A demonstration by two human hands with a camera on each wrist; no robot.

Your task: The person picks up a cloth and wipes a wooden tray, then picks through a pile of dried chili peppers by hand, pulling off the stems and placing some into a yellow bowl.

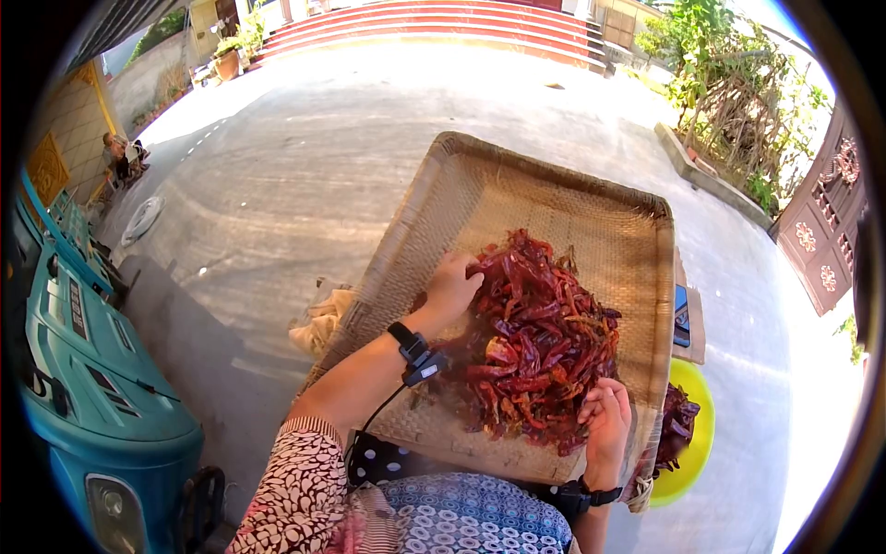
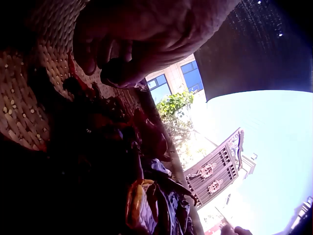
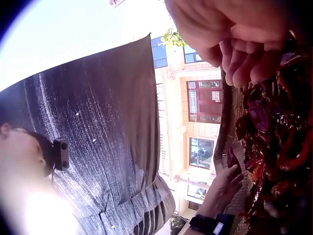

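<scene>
Harsh sunlight, blown-out pavement, fisheye edges, wrist views perhaps underexposed

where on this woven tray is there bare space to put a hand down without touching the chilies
The far half of the woven tray, between its far rim and the dried chili pile, is bare. A narrower bare strip runs along the tray's left edge, beyond the left hand. The near right is crowded: the pile reaches the right hand and nearly the right rim.

Dark red, with some purple and orange pieces, is seen in the dried chillies point(image 1: 535, 342) heaped on the tan woven tray point(image 1: 517, 189). Right of the tray, a yellow-green bowl point(image 1: 694, 443) is seen. Left of it, a teal vehicle point(image 1: 92, 369) stands. Below it, a brown-and-white patterned sleeve point(image 1: 295, 489) is worn.
</scene>
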